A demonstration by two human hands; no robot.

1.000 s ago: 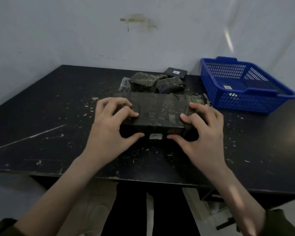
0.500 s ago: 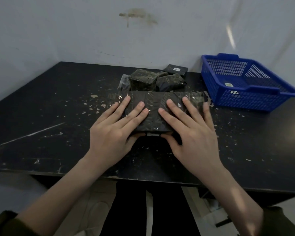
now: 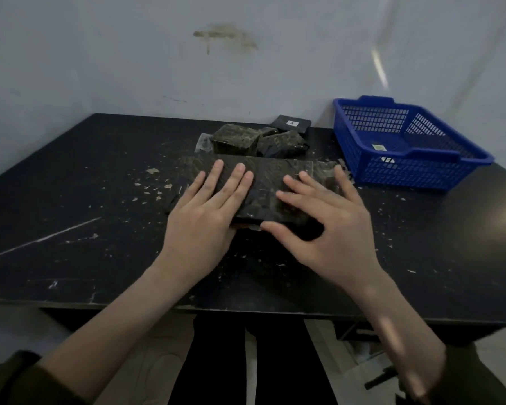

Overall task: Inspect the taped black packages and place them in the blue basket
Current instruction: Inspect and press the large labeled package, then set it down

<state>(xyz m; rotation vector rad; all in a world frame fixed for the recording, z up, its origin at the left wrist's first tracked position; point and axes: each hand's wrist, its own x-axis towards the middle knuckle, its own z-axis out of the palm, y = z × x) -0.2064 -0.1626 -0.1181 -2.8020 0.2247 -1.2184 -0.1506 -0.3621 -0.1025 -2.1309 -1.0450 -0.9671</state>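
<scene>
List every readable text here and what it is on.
"A", faintly: white label on the small black box.
Yellowish sticker inside the blue basket: too small to read.
White tag below it: blurred.
Taped black packages: nothing readable.

Black taped package (image 3: 269,185), blue mesh basket (image 3: 403,171), black speckled table (image 3: 70,200)

At frame centre, the left hand (image 3: 200,220) and right hand (image 3: 330,226) lie over the long flat black package wrapped in clear tape (image 3: 269,182), hiding much of its top and near edge. At upper right, the yellowish label (image 3: 378,147) inside the blue plastic mesh basket (image 3: 433,154) is too small to read. The right forearm (image 3: 406,340) is blurred at lower right, and the bottom edge cuts off both dark sleeves (image 3: 12,381).
</scene>
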